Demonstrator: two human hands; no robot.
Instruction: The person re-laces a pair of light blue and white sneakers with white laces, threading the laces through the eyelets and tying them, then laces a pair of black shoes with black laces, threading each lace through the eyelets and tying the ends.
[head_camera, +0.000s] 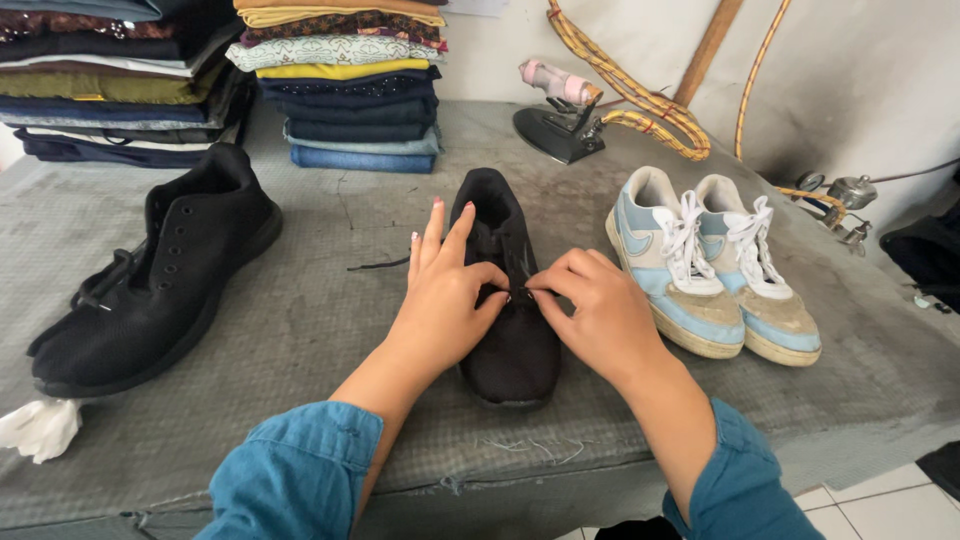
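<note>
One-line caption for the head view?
Both hands, left hand and right hand, pinch the lace of a black mesh shoe on grey cloth-covered table.

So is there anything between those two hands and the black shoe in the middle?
Nothing visible. The left hand and right hand are already on the middle black shoe, fingertips pinching its black lace over the tongue. The other black shoe and the blue-and-white pair lie off to either side.

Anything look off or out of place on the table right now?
The black shoe on the left lies tipped on its side, unlaced. A crumpled white wad sits by its toe. The table cover looks stained and frayed.
</note>
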